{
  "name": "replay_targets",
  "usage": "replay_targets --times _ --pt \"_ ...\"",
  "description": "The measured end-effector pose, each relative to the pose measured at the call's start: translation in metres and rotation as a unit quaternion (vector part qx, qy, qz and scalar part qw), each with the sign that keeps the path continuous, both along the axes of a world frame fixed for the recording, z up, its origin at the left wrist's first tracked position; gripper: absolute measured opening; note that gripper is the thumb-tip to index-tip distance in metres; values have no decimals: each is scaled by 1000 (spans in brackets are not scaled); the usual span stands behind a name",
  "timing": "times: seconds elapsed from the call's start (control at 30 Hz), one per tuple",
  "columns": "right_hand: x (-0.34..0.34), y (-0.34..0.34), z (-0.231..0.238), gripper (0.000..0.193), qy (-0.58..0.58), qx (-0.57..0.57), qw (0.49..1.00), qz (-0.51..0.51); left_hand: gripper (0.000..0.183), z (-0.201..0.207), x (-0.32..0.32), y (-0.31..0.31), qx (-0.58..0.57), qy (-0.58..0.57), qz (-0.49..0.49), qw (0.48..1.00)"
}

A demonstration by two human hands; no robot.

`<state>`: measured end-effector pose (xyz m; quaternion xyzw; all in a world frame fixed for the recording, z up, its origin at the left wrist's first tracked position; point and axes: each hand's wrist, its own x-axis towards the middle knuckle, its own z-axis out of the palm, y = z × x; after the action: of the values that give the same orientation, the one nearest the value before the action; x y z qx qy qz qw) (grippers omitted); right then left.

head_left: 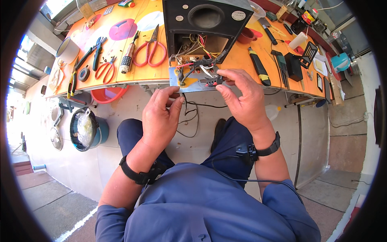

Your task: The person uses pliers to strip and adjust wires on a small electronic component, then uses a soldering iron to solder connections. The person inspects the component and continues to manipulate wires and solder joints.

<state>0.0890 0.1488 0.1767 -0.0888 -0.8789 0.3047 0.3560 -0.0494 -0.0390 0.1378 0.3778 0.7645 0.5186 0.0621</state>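
A black speaker box stands on the workbench with its lower opening facing me. Out of that opening run red, yellow and white wires to a metal panel carrying circuit parts, which reaches over the bench's front edge. My left hand pinches the panel's near left corner between thumb and fingers. At its right end, my right hand has thumb and forefinger closed around a small black part with reddish spots; its exact kind is unclear. A black cable hangs below the panel.
Left of the speaker lie red-handled scissors, a screwdriver, small red pliers, black tape and cutters. To its right are a utility knife and a black box. A bucket and red basin sit below.
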Motion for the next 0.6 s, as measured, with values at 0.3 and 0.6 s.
replay_targets --times 0.3,0.6 --pt "-2 12 -5 33 -7 -226 974 32 23 -3 0 2 2 -21 4 1000" --pt "-5 23 -8 35 -13 -374 925 67 22 -4 0 3 8 -17 9 1000"
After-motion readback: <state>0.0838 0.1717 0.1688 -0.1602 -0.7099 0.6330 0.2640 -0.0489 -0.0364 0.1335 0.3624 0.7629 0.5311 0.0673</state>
